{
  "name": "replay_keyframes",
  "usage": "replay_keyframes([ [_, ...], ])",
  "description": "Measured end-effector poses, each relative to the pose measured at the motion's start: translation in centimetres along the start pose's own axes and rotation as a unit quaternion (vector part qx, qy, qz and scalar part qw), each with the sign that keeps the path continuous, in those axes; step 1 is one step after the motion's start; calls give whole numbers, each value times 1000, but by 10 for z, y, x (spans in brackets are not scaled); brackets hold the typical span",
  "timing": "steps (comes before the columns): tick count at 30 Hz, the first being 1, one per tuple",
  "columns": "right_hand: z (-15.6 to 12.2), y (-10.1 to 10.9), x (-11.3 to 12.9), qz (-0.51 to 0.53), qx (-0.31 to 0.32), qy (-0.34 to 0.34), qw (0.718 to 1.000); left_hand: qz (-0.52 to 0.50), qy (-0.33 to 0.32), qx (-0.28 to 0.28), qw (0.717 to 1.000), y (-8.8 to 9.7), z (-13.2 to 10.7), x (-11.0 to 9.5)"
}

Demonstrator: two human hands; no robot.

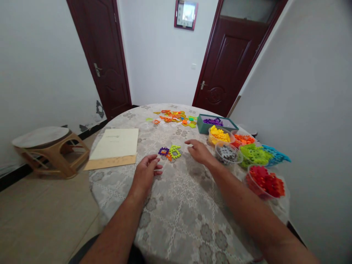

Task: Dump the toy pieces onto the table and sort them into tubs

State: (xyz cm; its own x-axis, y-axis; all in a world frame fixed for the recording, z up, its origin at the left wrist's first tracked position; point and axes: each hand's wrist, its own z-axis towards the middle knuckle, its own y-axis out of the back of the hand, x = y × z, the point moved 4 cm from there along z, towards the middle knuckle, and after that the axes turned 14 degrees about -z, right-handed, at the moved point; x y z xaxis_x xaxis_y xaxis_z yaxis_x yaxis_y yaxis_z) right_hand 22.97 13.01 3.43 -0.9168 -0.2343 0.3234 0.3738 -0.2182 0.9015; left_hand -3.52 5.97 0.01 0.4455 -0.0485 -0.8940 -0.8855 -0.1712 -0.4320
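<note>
On the patterned tablecloth between my hands lie a purple toothed plastic piece [164,151], a lime-green toothed piece [175,151] and a small orange piece [168,157], close together. Whether they are joined I cannot tell. My left hand [147,170] rests near the table at their lower left, fingers loosely apart and holding nothing. To their right, my right hand [198,151] hovers with its index finger stretched toward the middle of the table, apart from the pieces. Nothing shows in its fingers.
Clear tubs of yellow [219,135], grey [227,153], orange [243,140], lime-green [255,154] and red pieces [266,181] stand at right, beside blue pieces [276,156]. A green box [204,128] holds purple pieces. Mixed pieces [173,117] lie behind. Left are a paper folder [117,143] and stool [52,152].
</note>
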Motion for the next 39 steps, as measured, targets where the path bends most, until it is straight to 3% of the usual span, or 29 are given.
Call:
replay_keyframes([
  [4,-12,-44,40,-37,17,116,992,11,-5,-3,1000,1,0,0],
  [7,-16,-56,48,-60,30,126,990,18,-5,4,1000,1,0,1],
  [14,-32,-43,50,54,9,138,989,12,40,33,999,-4,-5,6],
  [19,-51,-33,87,129,7,247,960,-1,64,110,992,-12,-12,11],
  [21,-49,-32,95,112,-24,266,957,2,49,96,994,-10,-11,12],
  [24,-32,-35,81,24,-109,175,978,-24,50,29,998,-2,-7,12],
  [27,-16,-51,53,-88,-105,73,988,-57,65,1,996,0,-5,13],
  [32,-11,-75,30,-151,-39,57,986,-117,86,-12,989,-1,-3,13],
  [39,-11,-66,25,-110,-65,13,992,-130,101,4,986,0,-4,12],
])
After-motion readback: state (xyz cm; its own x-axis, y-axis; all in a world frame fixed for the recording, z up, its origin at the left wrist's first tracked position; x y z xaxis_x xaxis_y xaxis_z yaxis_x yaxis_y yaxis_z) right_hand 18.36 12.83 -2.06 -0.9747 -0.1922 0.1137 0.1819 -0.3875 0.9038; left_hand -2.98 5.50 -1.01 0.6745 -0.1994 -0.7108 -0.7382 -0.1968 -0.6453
